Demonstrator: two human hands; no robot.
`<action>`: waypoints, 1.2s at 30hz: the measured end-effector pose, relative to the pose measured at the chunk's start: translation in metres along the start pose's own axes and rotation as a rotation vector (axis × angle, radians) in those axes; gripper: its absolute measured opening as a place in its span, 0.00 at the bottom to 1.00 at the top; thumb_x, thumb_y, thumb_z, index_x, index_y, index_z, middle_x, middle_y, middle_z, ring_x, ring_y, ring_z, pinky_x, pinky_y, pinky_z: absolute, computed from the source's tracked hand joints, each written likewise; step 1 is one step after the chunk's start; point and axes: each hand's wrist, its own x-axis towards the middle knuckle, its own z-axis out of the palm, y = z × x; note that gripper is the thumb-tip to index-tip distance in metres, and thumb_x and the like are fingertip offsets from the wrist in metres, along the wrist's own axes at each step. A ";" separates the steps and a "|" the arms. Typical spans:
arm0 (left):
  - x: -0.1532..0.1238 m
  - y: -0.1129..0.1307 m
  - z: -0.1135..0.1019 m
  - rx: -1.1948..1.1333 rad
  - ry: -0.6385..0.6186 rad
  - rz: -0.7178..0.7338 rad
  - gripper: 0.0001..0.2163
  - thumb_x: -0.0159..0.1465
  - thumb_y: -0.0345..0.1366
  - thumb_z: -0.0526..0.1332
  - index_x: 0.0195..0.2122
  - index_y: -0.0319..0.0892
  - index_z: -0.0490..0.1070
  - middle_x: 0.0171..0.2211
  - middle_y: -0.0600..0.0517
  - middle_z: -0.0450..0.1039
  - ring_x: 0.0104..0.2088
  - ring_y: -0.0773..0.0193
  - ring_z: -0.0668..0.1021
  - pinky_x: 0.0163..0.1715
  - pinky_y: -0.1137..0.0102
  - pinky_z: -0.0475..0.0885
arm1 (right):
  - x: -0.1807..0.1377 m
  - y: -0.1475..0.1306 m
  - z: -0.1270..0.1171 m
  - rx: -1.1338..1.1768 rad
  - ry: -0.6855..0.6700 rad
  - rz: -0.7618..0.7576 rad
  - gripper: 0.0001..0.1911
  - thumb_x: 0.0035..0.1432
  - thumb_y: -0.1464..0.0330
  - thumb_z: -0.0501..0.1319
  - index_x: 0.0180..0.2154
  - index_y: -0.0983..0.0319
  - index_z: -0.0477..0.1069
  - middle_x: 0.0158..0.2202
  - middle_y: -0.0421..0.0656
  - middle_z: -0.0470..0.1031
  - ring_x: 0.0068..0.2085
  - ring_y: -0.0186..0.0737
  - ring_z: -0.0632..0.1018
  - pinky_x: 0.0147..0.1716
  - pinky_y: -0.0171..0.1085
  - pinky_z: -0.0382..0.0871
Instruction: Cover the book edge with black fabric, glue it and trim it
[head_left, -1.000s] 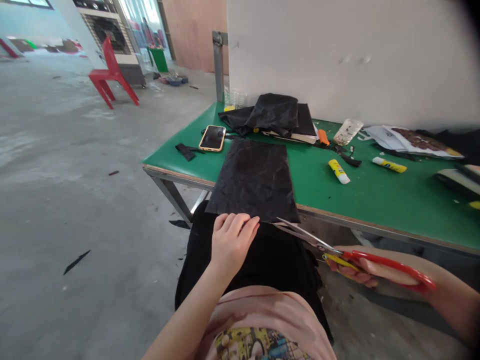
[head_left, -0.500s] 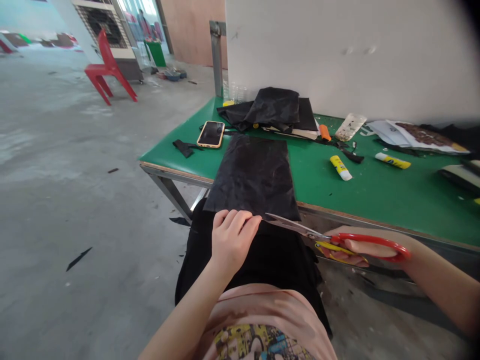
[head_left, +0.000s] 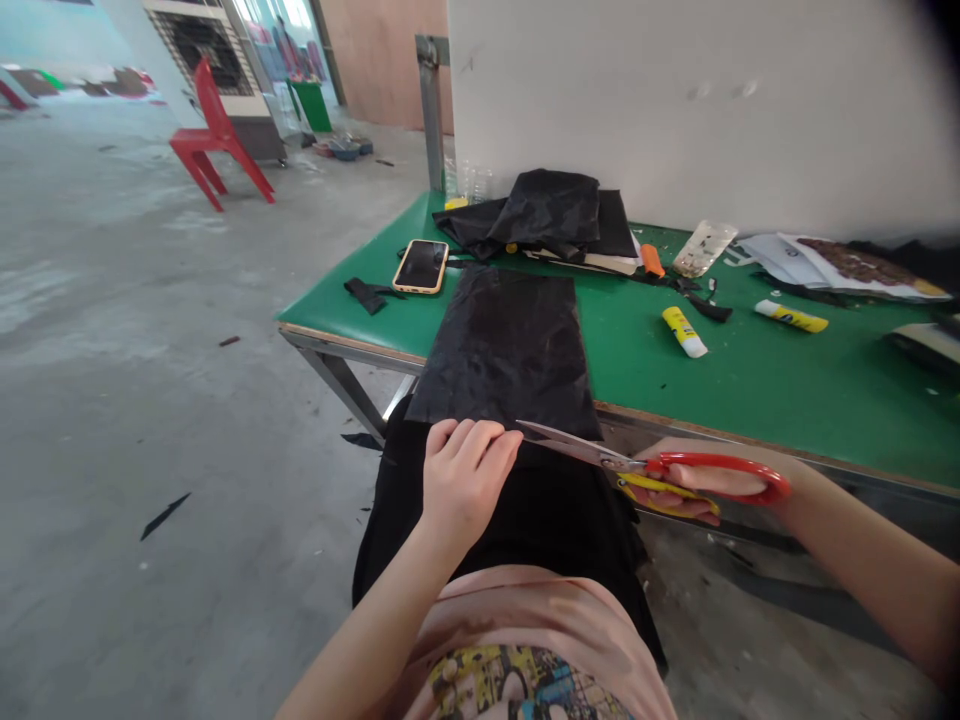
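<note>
A black sheet (head_left: 510, 345) lies on the green table (head_left: 750, 385) and hangs over its near edge toward my lap. My left hand (head_left: 463, 480) pinches the sheet's near edge, fingers curled over it. Red-and-yellow-handled scissors (head_left: 645, 468) sit in my right hand (head_left: 705, 485). Their blades are slightly apart, and the tips reach the sheet's near edge just right of my left fingers.
On the table lie a phone (head_left: 421, 266), a pile of black material (head_left: 547, 215), two glue sticks (head_left: 683, 332), an orange cutter (head_left: 652, 260) and papers (head_left: 832, 265). A white board stands behind. A red chair (head_left: 214, 135) stands on the concrete floor, far left.
My right hand has carried the scissors leftward, from off to the right up to the sheet's near edge beside my left fingers. My left hand has stayed on the sheet.
</note>
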 end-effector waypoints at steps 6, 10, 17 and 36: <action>-0.001 0.000 0.000 0.003 -0.002 -0.004 0.05 0.61 0.27 0.60 0.35 0.43 0.72 0.29 0.53 0.74 0.28 0.67 0.73 0.37 0.66 0.61 | 0.006 0.002 0.001 -0.050 0.038 -0.018 0.28 0.55 0.43 0.52 0.33 0.64 0.62 0.24 0.35 0.58 0.19 0.25 0.59 0.15 0.28 0.58; -0.002 0.000 0.001 0.002 0.002 -0.002 0.05 0.61 0.27 0.60 0.36 0.43 0.72 0.30 0.53 0.74 0.29 0.67 0.74 0.38 0.66 0.61 | 0.006 0.004 -0.001 -0.087 0.045 -0.014 0.27 0.55 0.44 0.52 0.31 0.63 0.60 0.23 0.35 0.56 0.19 0.25 0.58 0.15 0.28 0.59; -0.005 -0.002 0.002 -0.001 0.001 -0.006 0.06 0.61 0.28 0.60 0.37 0.44 0.72 0.30 0.54 0.74 0.29 0.67 0.74 0.39 0.66 0.61 | 0.003 0.006 -0.004 -0.146 0.074 -0.019 0.25 0.55 0.46 0.54 0.31 0.64 0.62 0.21 0.34 0.56 0.19 0.26 0.58 0.14 0.28 0.53; -0.024 0.007 -0.004 -0.292 0.030 -0.281 0.03 0.59 0.29 0.63 0.33 0.44 0.74 0.27 0.54 0.72 0.26 0.69 0.72 0.31 0.71 0.66 | 0.003 0.000 -0.006 -0.331 0.227 0.136 0.27 0.49 0.43 0.57 0.26 0.63 0.63 0.16 0.33 0.56 0.16 0.26 0.59 0.13 0.28 0.51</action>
